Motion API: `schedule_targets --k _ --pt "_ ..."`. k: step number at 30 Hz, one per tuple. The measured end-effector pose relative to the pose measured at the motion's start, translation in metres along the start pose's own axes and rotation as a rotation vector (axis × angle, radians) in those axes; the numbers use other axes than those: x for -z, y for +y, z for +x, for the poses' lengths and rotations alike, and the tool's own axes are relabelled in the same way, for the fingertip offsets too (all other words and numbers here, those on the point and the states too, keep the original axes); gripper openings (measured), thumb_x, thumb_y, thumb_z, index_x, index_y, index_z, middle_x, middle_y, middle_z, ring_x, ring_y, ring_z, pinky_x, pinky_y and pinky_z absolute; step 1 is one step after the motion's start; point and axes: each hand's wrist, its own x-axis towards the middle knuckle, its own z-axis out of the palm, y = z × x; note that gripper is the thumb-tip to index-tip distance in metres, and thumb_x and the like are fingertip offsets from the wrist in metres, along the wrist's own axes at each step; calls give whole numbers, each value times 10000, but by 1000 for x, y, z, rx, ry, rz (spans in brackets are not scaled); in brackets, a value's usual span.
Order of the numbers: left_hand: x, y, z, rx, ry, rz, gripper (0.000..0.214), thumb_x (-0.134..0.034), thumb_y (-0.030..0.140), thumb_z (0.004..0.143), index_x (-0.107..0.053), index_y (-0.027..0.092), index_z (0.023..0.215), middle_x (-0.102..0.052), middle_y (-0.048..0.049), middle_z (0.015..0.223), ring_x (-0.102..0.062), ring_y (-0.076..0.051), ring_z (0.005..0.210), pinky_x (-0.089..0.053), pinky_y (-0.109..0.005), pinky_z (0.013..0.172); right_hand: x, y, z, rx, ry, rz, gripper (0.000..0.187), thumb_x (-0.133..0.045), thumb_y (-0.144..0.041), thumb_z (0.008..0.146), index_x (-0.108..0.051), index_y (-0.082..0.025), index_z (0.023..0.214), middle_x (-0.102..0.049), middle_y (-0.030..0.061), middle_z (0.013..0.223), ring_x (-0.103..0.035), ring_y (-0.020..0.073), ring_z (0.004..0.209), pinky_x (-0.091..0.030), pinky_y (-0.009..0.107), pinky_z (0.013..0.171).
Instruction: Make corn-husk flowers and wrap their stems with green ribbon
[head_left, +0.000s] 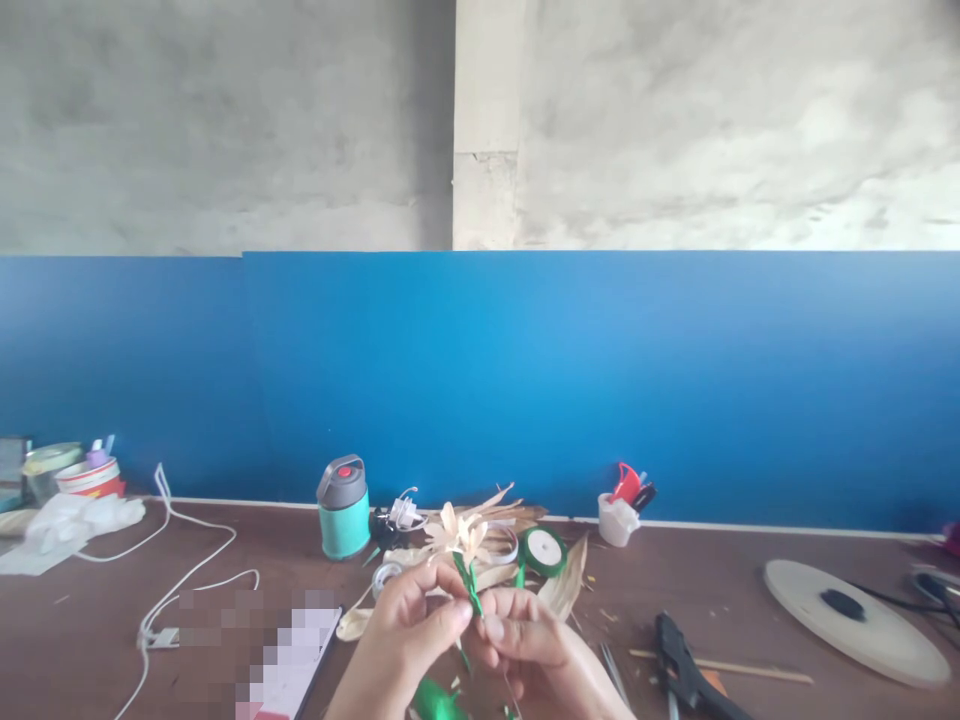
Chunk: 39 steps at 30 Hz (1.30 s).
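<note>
A small handmade flower (459,535) with pale straw-coloured petals stands on a green wrapped stem (470,584). My left hand (409,640) pinches the stem between thumb and forefinger. My right hand (536,645) is closed on the same stem from the right, fingertips touching those of the left. Both hands hover low over the brown table (750,625) near its front edge. A roll of green tape (544,550) lies just behind the hands, among dried husk leaves (566,585). A scrap of green (435,700) shows below my left hand.
A teal bottle (343,508) stands behind the flower. A white cup with red-handled tools (621,508), a black glue gun (686,670), a wooden stick (742,668) and a round pale disc (855,620) lie to the right. White cable (180,575), containers (90,475) and white cloth (67,522) sit left.
</note>
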Motion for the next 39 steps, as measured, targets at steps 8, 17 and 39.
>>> schedule_targets --k 8,17,39 --pt "-8 3 0 -83 160 180 140 -661 234 620 -555 170 554 -468 57 508 -371 -83 474 -252 -214 482 -6 -4 -3 9 83 -71 303 -847 -343 640 -653 -113 615 -529 -28 525 -343 20 415 -185 170 402" --pt "-5 0 1 -121 154 238 136 -637 256 649 -548 193 567 -488 60 498 -435 -100 454 -312 -215 468 -2 -2 -2 95 213 -252 381 -846 -433 594 -623 -125 607 -487 -57 475 -330 28 404 -206 179 414" --pt "12 -16 16 -11 -204 -124 248 -775 343 633 -596 173 617 -621 9 513 -572 -156 488 -447 -291 574 5 3 2 -54 66 -85 327 -847 -366 591 -633 -119 589 -546 -28 483 -385 34 383 -192 171 369"
